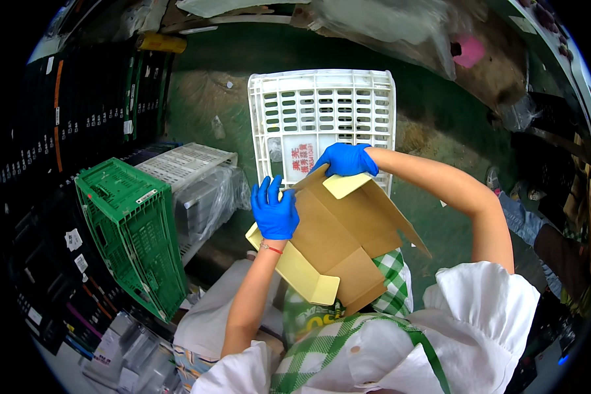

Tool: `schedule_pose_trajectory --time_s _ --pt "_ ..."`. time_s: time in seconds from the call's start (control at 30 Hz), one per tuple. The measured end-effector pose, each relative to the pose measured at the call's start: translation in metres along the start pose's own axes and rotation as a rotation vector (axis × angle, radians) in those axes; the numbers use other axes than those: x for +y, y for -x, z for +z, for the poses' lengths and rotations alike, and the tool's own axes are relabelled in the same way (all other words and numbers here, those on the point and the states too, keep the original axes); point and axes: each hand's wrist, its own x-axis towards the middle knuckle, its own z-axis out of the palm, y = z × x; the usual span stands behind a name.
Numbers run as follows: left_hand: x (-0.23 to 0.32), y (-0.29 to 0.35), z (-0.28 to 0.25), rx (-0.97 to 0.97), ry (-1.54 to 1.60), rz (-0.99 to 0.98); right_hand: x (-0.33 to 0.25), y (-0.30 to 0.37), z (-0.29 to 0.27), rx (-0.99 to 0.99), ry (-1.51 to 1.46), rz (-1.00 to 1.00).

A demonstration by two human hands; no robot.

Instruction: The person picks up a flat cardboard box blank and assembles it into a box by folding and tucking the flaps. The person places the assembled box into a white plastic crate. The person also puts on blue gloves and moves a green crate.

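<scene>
A partly unfolded cardboard carton (338,220), brown inside with pale yellow flaps, lies tilted in front of my body above the lap. My right hand (348,159), in a blue glove, grips its far edge, with the fingers bent over the cardboard beside a yellow flap. At the carton's left edge is my left hand (274,213), also gloved in blue. Its fingers are stretched out and spread, with the back of the hand showing. Where the left palm meets the cardboard is hidden.
Just beyond the carton stands a white slotted plastic crate (322,80). To the left are a green plastic crate (132,230) and a white crate (187,164) with clear plastic film. Stacked black crates (85,118) line the far left. Another person (538,236) is at the right edge.
</scene>
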Motion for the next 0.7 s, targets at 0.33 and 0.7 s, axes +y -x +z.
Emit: schedule_pose_trajectory --time_s 0.33,0.7 --pt "0.001 0.0 0.004 -0.011 -0.036 -0.011 0.025 0.004 0.001 0.042 -0.373 0.091" --pt "-0.002 -0.006 0.003 -0.036 -0.03 -0.049 0.011 0.008 -0.002 0.005 -0.208 0.012"
